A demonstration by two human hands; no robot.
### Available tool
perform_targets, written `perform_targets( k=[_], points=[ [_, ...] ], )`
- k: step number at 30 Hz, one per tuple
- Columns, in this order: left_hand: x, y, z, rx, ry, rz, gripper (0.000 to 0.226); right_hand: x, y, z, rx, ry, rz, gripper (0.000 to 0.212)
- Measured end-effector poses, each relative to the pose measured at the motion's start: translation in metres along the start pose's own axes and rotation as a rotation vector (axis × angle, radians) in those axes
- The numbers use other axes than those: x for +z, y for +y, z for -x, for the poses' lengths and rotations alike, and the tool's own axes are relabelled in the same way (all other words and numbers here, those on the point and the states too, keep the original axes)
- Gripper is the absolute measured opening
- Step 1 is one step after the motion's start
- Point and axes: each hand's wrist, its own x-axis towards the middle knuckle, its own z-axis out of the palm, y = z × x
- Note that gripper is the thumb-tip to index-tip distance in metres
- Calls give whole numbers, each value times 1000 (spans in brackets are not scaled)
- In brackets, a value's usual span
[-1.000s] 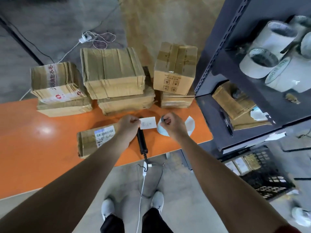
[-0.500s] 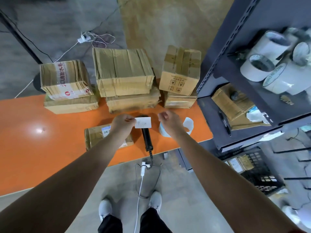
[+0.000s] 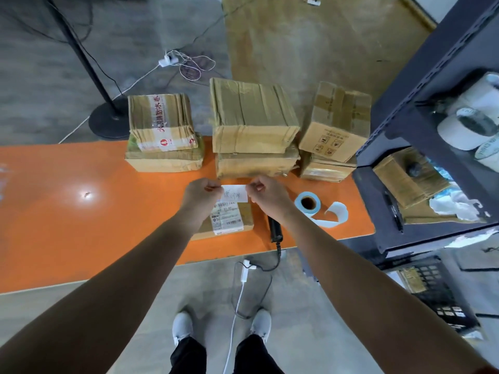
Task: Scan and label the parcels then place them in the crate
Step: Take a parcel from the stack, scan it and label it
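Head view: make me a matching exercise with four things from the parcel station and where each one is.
Things: 1 white label; 2 label roll; 3 scanner; 4 crate.
Places: a on the floor; b pinched by left hand and right hand; c lying at the near edge of the orange table; d on the table, core hole facing up.
Pairs: 1-b, 2-d, 3-c, 4-a.

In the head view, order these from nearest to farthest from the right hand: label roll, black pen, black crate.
1. Label roll, on the table beside the right hand.
2. Black pen, on the shelf.
3. Black crate, below the shelf, lower right.
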Motion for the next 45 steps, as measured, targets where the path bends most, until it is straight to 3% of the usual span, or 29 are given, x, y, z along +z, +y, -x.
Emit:
perform_targets(
  k=[6, 12, 15, 17, 30, 36, 39, 45],
  points=[
    [-29, -30, -6, -46, 27, -33, 9, 36, -19, -9, -79, -92, 118, 7],
    [-43, -58, -11, -104, 63, -195, 2, 75, -25, -11, -44, -105, 212, 10],
    [-46, -67, -11, -180, 40, -214, 32, 87, -23, -11, -7, -83, 308, 9],
    [-48, -72, -10, -195, 18, -206, 38, 93, -18, -8, 9, -101, 337, 9],
    [-35, -85, -7, -9, 3, -427, 13, 113, -11, -4, 52, -65, 566, 18],
    [-43, -93, -14, -190, -14, -378, 35, 115, -10, -3, 102, -15, 485, 11],
    [-40, -97, -18, -258, -54, -311, 39, 114, -13, -6, 206, -15, 428, 26],
    [-29, -105, -19, -319, -59, -313, 39, 117, -21, -10, 263, -11, 468, 16]
  ],
)
